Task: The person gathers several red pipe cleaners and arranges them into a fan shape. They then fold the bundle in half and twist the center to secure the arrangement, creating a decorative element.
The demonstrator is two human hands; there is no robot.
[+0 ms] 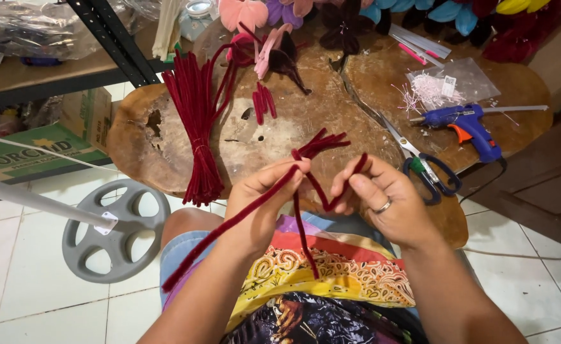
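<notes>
Both hands work over the lap: the left hand [264, 191] pinches a gathered cluster of dark red chenille stems [306, 165], the right hand [382, 197] bends one stem's end—seemingly mid-twist, needing firm grip—beyond them the wooden table [280, 127], scissors [420, 165], blue glue gun [468, 127].

Scissors [420, 167], blue glue gun [468, 127]

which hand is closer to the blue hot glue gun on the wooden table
Right. The right hand sits below-left of the blue hot glue gun, scissors between them; the left hand is farther left, both holding dark red pipe cleaners.
</notes>
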